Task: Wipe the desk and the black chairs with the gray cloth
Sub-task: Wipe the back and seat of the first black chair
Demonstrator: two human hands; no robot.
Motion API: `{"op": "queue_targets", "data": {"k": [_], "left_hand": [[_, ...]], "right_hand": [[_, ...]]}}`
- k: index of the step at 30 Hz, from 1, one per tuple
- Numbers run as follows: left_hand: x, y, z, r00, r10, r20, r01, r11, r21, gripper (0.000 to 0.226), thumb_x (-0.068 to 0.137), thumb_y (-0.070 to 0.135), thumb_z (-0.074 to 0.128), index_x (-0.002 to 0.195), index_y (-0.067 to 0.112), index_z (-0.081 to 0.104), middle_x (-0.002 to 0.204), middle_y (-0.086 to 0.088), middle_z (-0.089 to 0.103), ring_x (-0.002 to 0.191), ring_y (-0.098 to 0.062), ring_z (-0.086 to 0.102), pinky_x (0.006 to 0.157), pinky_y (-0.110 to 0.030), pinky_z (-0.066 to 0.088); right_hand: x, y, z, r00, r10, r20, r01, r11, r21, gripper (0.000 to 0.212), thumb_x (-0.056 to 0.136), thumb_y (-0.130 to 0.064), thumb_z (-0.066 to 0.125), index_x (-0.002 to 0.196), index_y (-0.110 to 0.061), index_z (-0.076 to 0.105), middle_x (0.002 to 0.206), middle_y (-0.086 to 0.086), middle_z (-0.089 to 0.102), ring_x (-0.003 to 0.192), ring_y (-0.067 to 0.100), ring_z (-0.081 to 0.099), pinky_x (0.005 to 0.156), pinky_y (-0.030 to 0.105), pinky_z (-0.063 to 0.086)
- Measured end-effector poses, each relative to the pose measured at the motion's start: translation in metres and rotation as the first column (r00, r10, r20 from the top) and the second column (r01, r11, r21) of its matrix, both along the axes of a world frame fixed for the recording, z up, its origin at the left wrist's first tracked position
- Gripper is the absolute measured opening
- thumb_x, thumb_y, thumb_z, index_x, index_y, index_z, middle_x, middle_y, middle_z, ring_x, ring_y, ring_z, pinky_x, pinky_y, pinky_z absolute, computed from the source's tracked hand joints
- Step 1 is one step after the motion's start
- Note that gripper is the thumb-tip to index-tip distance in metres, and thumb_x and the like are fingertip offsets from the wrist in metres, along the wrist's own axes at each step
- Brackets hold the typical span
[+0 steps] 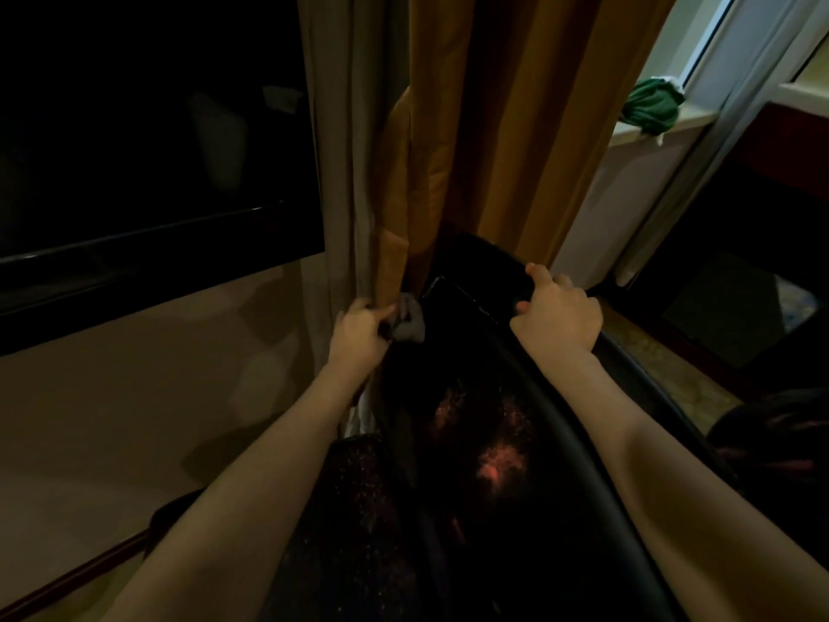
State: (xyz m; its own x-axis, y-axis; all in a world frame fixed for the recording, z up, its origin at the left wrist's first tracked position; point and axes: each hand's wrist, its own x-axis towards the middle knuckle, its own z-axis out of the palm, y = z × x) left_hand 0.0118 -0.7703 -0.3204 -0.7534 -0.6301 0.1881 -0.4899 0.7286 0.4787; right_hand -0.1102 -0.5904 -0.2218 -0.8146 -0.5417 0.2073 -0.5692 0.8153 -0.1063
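Note:
A black chair (475, 442) fills the lower middle of the head view, its glossy back running from the centre down to the right. My left hand (361, 332) is closed around the gray cloth (410, 323), bunched against the chair's left edge beside the curtain. My right hand (558, 309) grips the top rim of the chair back, fingers curled over it. The scene is dim and the seat surface is hard to make out. No desk is recognisable.
Orange and grey curtains (448, 127) hang directly behind the chair. A large dark screen (148, 150) is mounted on the beige wall at left. A green cloth (652, 107) lies on the window sill at the upper right. Dark furniture (740, 285) stands at right.

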Motion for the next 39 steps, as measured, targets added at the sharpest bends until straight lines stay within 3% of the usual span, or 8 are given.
{"op": "queue_targets", "data": {"k": [4,8,16,22,26,31,35,39], "left_hand": [[-0.054,0.006,0.044,0.990,-0.064,-0.123,0.070,0.996,0.046,0.060,0.084,-0.004,0.050,0.138,0.021,0.044,0.143,-0.013,0.036,0.129,-0.032,0.038,0.107,-0.031,0.031],[-0.084,0.012,0.036,0.992,-0.040,-0.123,0.050,0.996,0.076,0.063,0.085,-0.008,0.046,0.141,0.020,0.041,0.141,-0.011,0.035,0.128,-0.034,0.037,0.107,-0.035,0.033],[-0.068,-0.010,-0.023,0.997,0.015,0.079,-0.015,1.000,0.008,0.060,0.088,-0.006,0.044,0.142,0.019,0.039,0.138,-0.016,0.036,0.124,-0.041,0.038,0.106,-0.040,0.032],[-0.020,-0.003,-0.104,0.955,0.008,0.296,-0.058,0.986,0.158,0.036,0.096,0.013,0.041,0.130,0.015,0.052,0.138,-0.015,0.042,0.125,-0.036,0.038,0.102,-0.040,0.033],[0.013,0.015,-0.134,0.866,-0.084,0.493,-0.043,0.970,0.241,0.041,0.096,0.022,0.043,0.136,0.025,0.047,0.137,-0.011,0.045,0.123,-0.033,0.044,0.098,-0.039,0.039],[0.011,0.018,-0.076,0.951,0.038,0.308,-0.118,0.962,0.247,0.032,0.091,0.017,0.050,0.118,0.003,0.058,0.117,-0.021,0.054,0.103,-0.037,0.055,0.081,-0.036,0.045],[-0.013,0.017,0.011,0.999,0.044,0.028,-0.047,0.987,0.151,0.052,0.082,0.007,0.057,0.133,0.015,0.052,0.124,-0.020,0.048,0.112,-0.037,0.051,0.092,-0.032,0.041],[-0.054,0.037,0.055,0.998,-0.050,-0.039,0.055,0.987,0.148,0.056,0.085,0.008,0.055,0.139,0.015,0.044,0.132,-0.016,0.041,0.120,-0.033,0.045,0.102,-0.028,0.035]], "right_hand": [[-0.001,-0.003,-0.002,1.000,-0.004,-0.012,0.004,1.000,0.008,0.055,0.091,-0.024,0.053,0.142,-0.023,0.031,0.125,0.012,0.052,0.111,0.031,0.051,0.089,0.039,0.039],[-0.006,-0.003,-0.002,1.000,-0.016,-0.004,0.016,1.000,0.001,0.056,0.091,-0.025,0.052,0.143,-0.024,0.031,0.126,0.011,0.051,0.113,0.030,0.050,0.090,0.038,0.039],[-0.006,0.000,-0.007,0.999,-0.001,-0.049,0.000,1.000,-0.024,0.056,0.090,-0.024,0.051,0.143,-0.022,0.032,0.124,0.011,0.052,0.112,0.029,0.051,0.090,0.037,0.039],[-0.006,-0.001,-0.010,0.997,0.007,-0.071,-0.008,1.000,-0.017,0.056,0.091,-0.024,0.049,0.144,-0.022,0.030,0.125,0.010,0.052,0.112,0.028,0.051,0.090,0.036,0.038],[-0.006,-0.001,-0.009,0.997,0.008,-0.079,-0.009,1.000,-0.006,0.056,0.091,-0.023,0.049,0.144,-0.022,0.030,0.123,0.011,0.052,0.110,0.028,0.051,0.089,0.035,0.038],[-0.004,-0.004,-0.006,0.998,0.030,-0.053,-0.031,0.999,-0.020,0.056,0.091,-0.022,0.050,0.144,-0.021,0.031,0.124,0.011,0.052,0.110,0.029,0.051,0.089,0.036,0.037],[-0.002,-0.003,-0.004,0.998,0.048,-0.036,-0.049,0.998,-0.034,0.056,0.091,-0.022,0.051,0.144,-0.021,0.032,0.124,0.011,0.052,0.111,0.029,0.051,0.089,0.036,0.037],[-0.003,-0.005,-0.003,0.999,0.046,-0.024,-0.046,0.999,-0.019,0.058,0.091,-0.023,0.053,0.144,-0.021,0.031,0.125,0.012,0.051,0.112,0.030,0.050,0.090,0.036,0.037]]}}
